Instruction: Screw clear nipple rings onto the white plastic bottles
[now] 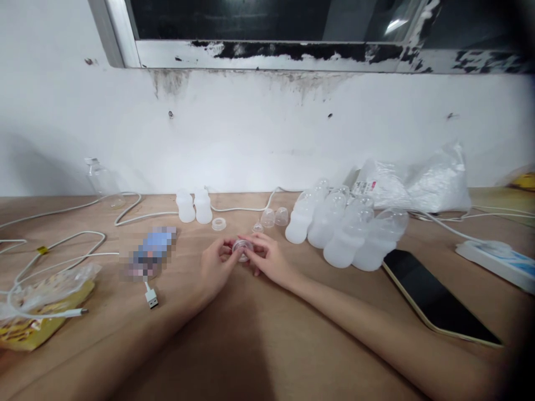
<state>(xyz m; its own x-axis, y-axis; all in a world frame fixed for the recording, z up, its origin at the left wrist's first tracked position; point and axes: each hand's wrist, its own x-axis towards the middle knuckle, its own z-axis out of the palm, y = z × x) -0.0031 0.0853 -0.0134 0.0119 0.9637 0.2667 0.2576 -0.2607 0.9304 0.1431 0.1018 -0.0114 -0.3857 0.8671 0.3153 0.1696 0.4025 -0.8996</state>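
- Both hands meet at mid-table over a small clear ring (242, 248), a round plastic piece that looks like a bottle collar.
- The left hand (215, 270) comes in from the left, fingers curled, thumb and fingertips pinched on the ring's left edge.
- The right hand (270, 259) comes in from the right, its thumb and forefinger closed on the ring's right and top edge; the other fingers (261, 239) spread loosely behind it.
- The ring sits between the two sets of fingertips, touching both, just above the table (267, 345); whether it rests on the wood I cannot tell.
- Just behind the hands lie a white ring (218, 224), a small clear teat (258, 227) and two clear caps (275, 216).
- Two small white bottles (194, 206) stand upright further back, to the left.
- A cluster of capped bottles (343, 228) lies tilted to the right of the hands, near but apart from them.
- Behind that cluster are clear plastic bags (418, 181) against the wall.
- A phone (434, 298) lies face up, screen dark, at right, beside the right forearm.
- A power strip (497, 262) is at far right.
- White cables (62, 245) loop across the left side, one ending in a USB plug (151, 298).
- A yellow packet (42, 306) in clear wrap lies at the left edge; a clear bottle (102, 181) stands by the wall.
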